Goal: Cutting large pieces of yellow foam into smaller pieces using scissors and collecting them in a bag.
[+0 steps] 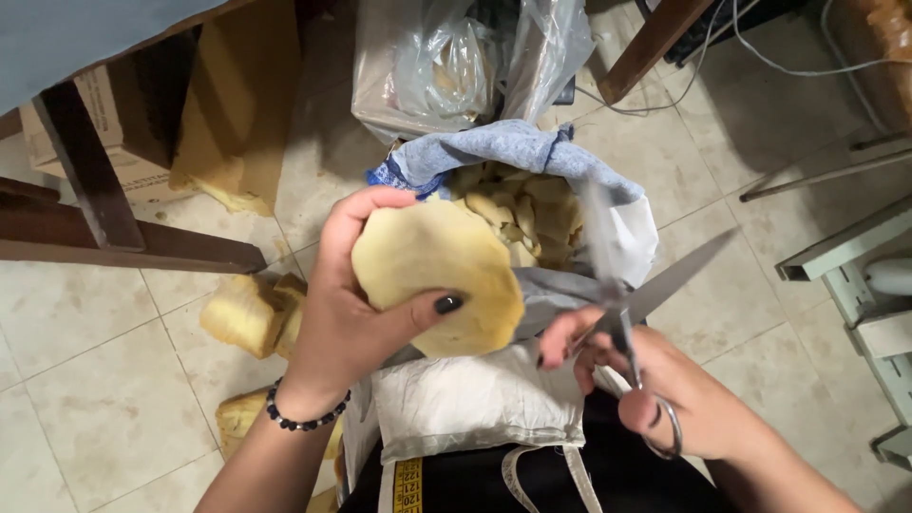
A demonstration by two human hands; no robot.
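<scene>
Sideways: left hand point(347, 313) grips yellow foam disc point(439, 275) just left of open scissors point(632, 294), gripped by right hand point(655, 389)

Scissors point(627, 313) blades motion-blurred; handle loops partly hidden inside right hand point(665, 389). Foam disc point(439, 275) lower-left edge hidden behind left hand point(347, 304). Both forearms cut off at bottom edge.

Two bare forearms, no sleeves in view. The left hand point(347, 313), at nine o'clock of the frame's centre, wears dark, nearly black polish on its thumbnail, and a bracelet point(302, 418) of small dark beads circles that wrist. The right hand point(655, 394), toward four o'clock, shows a dark-painted fingertip. At six o'clock, dark clothing point(532, 484) covers the lap.
</scene>
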